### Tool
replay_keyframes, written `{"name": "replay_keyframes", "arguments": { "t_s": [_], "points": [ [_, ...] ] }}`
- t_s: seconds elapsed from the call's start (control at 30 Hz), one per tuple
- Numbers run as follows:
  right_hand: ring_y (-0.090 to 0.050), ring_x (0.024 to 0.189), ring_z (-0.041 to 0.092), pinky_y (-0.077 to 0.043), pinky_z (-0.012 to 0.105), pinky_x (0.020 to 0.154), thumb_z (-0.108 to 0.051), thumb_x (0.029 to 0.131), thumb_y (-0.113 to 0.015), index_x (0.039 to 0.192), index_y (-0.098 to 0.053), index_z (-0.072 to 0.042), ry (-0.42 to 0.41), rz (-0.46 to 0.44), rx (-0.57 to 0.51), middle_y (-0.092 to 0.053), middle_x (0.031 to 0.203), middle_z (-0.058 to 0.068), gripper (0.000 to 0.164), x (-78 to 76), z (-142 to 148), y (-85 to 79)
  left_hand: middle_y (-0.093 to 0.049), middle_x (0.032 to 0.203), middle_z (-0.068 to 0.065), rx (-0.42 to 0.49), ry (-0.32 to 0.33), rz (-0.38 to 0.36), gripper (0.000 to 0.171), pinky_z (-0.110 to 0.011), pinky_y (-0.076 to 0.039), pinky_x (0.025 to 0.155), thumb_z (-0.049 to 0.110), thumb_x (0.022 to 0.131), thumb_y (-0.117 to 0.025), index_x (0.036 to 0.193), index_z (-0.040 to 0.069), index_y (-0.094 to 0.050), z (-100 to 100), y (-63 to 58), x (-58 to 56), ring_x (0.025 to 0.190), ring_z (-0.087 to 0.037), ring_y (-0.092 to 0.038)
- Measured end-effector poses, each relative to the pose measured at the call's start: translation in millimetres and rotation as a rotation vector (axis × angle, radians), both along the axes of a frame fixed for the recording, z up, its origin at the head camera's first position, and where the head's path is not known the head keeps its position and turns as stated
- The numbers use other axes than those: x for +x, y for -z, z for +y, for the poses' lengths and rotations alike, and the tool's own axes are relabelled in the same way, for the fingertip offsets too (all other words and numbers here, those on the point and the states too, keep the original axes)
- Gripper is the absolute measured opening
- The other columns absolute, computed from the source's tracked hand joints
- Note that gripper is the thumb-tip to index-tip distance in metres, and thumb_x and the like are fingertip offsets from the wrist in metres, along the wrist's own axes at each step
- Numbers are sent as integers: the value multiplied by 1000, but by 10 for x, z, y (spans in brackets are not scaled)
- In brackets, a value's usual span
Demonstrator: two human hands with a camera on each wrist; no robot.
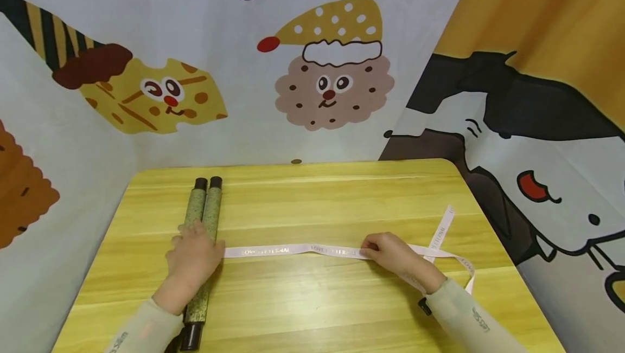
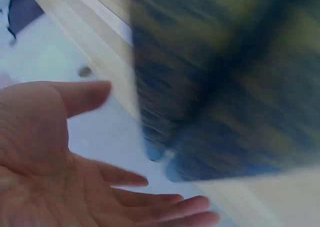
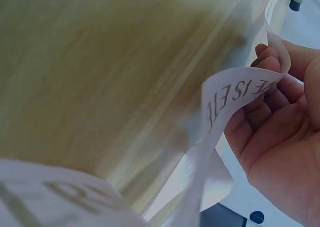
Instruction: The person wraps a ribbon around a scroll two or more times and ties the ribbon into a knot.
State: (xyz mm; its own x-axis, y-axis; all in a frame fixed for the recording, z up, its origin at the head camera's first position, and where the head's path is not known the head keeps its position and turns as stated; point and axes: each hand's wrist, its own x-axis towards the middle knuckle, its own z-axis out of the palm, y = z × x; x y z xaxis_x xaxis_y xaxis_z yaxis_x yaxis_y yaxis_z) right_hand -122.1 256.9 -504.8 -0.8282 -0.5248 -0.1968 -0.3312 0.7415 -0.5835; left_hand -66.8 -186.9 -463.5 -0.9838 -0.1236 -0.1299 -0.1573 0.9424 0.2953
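Note:
Two green mottled rolls with black end caps, like a rolled scroll (image 1: 213,209), lie side by side on the left of the table. Over their middle is my left hand (image 1: 192,258), its fingers spread and fairly straight; the left wrist view shows the open palm beside the blurred rolls (image 2: 165,87). A pale pink ribbon (image 1: 283,250) with gold lettering runs from beside that hand across to the right. My right hand (image 1: 397,258) pinches the ribbon between thumb and fingers. In the right wrist view, the ribbon (image 3: 235,89) bends out of the pinch and hangs in a loop.
Loose ribbon curls and crosses itself on the right of the wooden table (image 1: 303,196), one tail (image 1: 441,228) pointing to the back. A small black piece (image 1: 425,306) shows under the right wrist. Behind the table's far edge hangs a white cloth (image 1: 195,22) printed with cartoon figures.

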Motion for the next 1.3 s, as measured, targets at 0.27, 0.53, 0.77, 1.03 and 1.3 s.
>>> {"name": "replay_keyframes", "arguments": {
  "t_s": [0.27,0.53,0.77,1.03,1.3],
  "points": [
    [-50,60,7,-47,27,53,-29,93,-60,90,-66,-23,3,-16,5,-61,73,-10,8,17,11,24,-26,121,-55,75,-84,-150,133,-61,-48,59,85,74,-39,134,-28,0,-289,53,-29,96,-67,-36],
    [-50,61,6,-47,27,54,-29,92,-61,89,-66,-23,0,-7,19,-61,72,-10,8,11,-22,34,-55,91,-37,90,-78,-203,89,-43,-47,44,60,78,-61,111,-22,-46,-358,77,-57,64,-39,-56],
    [-49,61,6,-47,26,55,-28,92,-62,88,-66,-22,0,8,25,-60,71,-12,8,-3,-38,50,-50,60,-7,143,-97,-218,46,-30,-39,36,51,79,-65,67,8,-54,-363,82,-47,48,-20,-46],
    [-49,60,6,-46,26,54,-28,92,-62,87,-65,-23,-3,19,20,-60,71,-11,8,-18,-37,57,-43,53,-2,153,-102,-191,47,-26,-32,34,53,79,-65,67,10,-50,-406,67,-44,42,-15,-40],
    [-49,61,6,-46,26,54,-29,92,-61,87,-66,-23,-14,18,6,-61,71,-10,9,-31,-115,44,-47,55,-5,171,-67,-176,78,-30,-34,34,57,79,-63,105,-15,-49,-276,-135,-33,44,-18,-42]
  ]
}}
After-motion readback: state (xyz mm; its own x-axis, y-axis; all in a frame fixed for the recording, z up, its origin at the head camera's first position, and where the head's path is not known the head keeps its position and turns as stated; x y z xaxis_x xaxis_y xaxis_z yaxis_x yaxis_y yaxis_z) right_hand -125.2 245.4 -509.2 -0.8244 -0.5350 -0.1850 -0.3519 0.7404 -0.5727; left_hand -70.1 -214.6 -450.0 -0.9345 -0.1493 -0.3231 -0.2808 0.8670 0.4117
